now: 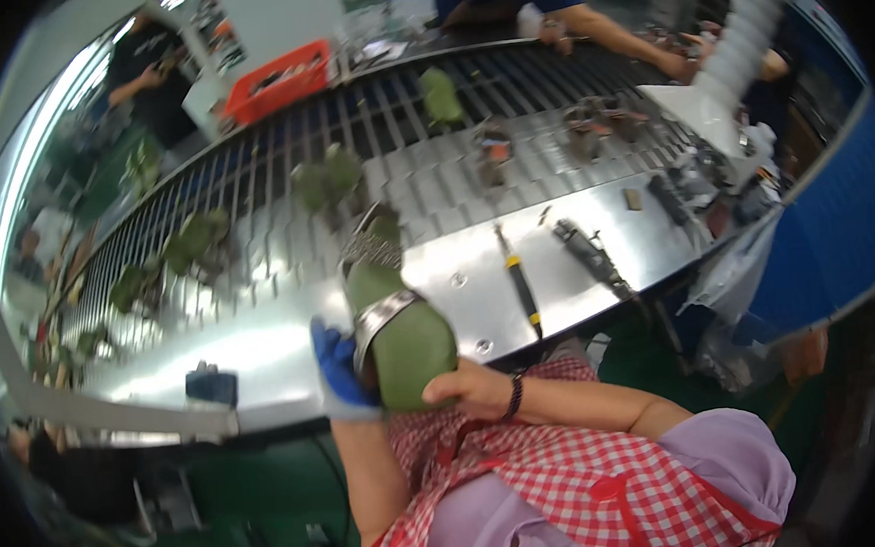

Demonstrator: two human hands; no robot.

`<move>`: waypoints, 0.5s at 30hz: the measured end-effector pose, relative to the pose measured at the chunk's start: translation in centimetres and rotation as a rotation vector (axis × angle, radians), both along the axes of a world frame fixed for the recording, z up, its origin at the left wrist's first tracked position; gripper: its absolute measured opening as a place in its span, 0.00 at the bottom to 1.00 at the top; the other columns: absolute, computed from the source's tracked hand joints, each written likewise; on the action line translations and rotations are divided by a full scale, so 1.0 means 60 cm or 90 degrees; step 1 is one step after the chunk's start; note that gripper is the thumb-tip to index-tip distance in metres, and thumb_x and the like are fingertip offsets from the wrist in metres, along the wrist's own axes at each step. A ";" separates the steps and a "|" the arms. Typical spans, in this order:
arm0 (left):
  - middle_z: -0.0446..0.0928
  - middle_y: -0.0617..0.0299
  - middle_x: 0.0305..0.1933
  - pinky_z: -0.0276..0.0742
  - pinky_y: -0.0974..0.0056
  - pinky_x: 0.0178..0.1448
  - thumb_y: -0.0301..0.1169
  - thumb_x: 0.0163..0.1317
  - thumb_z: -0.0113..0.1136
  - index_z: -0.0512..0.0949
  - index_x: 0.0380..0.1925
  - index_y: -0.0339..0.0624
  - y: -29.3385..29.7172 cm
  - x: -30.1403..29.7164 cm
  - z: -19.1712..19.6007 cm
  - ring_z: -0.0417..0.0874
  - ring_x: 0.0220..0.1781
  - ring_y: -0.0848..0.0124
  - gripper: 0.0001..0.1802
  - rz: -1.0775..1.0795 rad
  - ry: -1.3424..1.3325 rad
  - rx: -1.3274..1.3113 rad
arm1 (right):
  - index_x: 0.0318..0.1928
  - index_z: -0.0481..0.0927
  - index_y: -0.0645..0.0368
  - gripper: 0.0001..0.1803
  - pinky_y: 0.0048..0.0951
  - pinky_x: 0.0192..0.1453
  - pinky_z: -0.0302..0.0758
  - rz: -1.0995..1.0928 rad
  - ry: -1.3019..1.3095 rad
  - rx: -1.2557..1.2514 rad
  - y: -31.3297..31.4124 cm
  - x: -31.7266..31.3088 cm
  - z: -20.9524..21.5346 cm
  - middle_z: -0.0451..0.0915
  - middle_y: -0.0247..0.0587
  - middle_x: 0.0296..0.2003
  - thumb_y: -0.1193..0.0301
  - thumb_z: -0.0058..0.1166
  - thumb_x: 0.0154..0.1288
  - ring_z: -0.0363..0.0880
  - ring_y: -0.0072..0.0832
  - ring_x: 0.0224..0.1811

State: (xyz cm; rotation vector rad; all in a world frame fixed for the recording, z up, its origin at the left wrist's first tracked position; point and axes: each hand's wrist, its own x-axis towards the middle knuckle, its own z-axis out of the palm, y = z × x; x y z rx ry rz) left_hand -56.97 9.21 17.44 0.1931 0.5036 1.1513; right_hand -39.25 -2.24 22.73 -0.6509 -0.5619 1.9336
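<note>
Steel bench (pixel 646 246) before us, slatted conveyor (pixel 432 177) beyond. We have the green last (pixel 413 357) over the near edge, its long axis running away and slightly left, rounded end toward us. Our right hand (pixel 473 390) clamps that end; our gloved left hand (pixel 343 369) lies along its left side, grip hidden, so we cannot tell.

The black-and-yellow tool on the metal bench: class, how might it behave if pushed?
The tool may slide readily, as the metal bench looks smooth and shiny. Being slim, it might roll. Its straight shape suggests stiffness.
</note>
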 end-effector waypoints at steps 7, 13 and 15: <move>0.64 0.74 0.10 0.80 0.63 0.36 0.49 0.66 0.56 0.63 0.12 0.56 0.013 0.007 0.019 0.68 0.15 0.78 0.26 -0.045 -0.121 -0.138 | 0.56 0.72 0.64 0.25 0.27 0.56 0.71 0.035 -0.063 0.003 0.002 -0.001 -0.005 0.77 0.37 0.48 0.76 0.53 0.56 0.75 0.24 0.50; 0.64 0.76 0.10 0.82 0.58 0.44 0.49 0.67 0.55 0.63 0.11 0.57 0.055 0.026 0.036 0.68 0.15 0.78 0.26 -0.083 -0.120 -0.134 | 0.56 0.72 0.65 0.25 0.29 0.55 0.71 0.006 -0.045 -0.006 0.026 0.012 -0.004 0.77 0.38 0.48 0.76 0.53 0.56 0.75 0.25 0.50; 0.67 0.73 0.15 0.81 0.59 0.43 0.46 0.65 0.55 0.68 0.20 0.56 0.097 -0.001 -0.002 0.70 0.19 0.76 0.17 -0.113 -0.248 -0.156 | 0.58 0.71 0.65 0.27 0.30 0.58 0.70 0.050 -0.032 -0.053 0.027 0.023 0.002 0.77 0.39 0.50 0.76 0.54 0.55 0.74 0.27 0.51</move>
